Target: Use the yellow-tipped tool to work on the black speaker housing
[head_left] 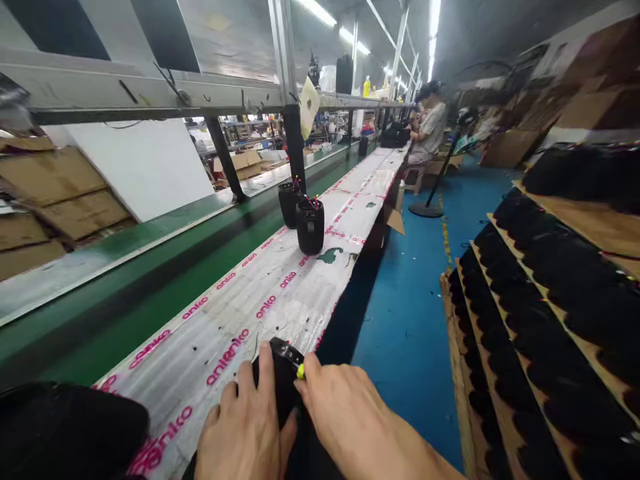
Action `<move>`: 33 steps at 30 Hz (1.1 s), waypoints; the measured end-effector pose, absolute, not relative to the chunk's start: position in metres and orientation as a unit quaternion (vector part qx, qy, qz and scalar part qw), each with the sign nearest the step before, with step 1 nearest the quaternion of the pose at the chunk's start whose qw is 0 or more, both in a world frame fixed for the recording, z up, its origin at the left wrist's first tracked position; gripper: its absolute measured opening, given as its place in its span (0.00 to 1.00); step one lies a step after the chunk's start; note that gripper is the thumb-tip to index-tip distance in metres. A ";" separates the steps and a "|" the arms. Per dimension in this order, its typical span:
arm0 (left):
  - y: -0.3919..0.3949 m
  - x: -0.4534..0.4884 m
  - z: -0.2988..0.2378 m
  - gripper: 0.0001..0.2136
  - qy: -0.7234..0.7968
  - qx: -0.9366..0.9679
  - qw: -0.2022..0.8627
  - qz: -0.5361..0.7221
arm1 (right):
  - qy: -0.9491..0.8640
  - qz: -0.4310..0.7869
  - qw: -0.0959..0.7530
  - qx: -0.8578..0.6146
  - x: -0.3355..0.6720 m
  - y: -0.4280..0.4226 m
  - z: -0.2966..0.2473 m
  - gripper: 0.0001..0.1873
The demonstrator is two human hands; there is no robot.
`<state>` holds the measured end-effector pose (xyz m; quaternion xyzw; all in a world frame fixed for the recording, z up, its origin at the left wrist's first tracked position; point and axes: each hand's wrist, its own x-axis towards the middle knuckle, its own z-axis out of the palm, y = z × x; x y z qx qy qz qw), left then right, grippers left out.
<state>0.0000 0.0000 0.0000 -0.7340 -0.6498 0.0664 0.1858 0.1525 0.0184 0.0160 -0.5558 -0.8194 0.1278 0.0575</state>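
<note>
My left hand (245,427) curls closed around the black housing (281,383) — my right hand (345,413) pinches a yellow bit (300,371) (fingertips tight) at its top.

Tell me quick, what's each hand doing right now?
Left hand: closed over the black casing.
Right hand: thumb on the casing's yellow tab; grip cannot be told.

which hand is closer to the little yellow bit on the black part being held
Right. The right hand has a fingertip against the yellow bit. The left hand lies over the black part, its fingers just left of the bit.
</note>
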 end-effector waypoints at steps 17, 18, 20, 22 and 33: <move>0.000 0.003 0.013 0.29 -0.635 -0.741 0.204 0.079 | -0.851 0.123 0.077 -0.505 0.164 0.028 0.028 0.10; 0.004 -0.001 0.016 0.29 -0.640 -0.745 0.173 0.074 | -0.851 0.119 0.098 -0.502 0.164 0.028 0.024 0.09; 0.011 -0.009 0.021 0.28 -0.642 -0.757 0.105 0.058 | -0.842 0.117 0.144 -0.507 0.164 0.027 0.013 0.08; 0.015 -0.013 0.023 0.29 -0.649 -0.757 0.060 0.043 | -0.823 0.123 0.177 -0.525 0.163 0.025 -0.002 0.06; 0.008 -0.006 0.009 0.33 -0.673 -0.734 0.079 0.042 | -0.751 0.215 0.329 -0.530 0.159 0.021 -0.040 0.08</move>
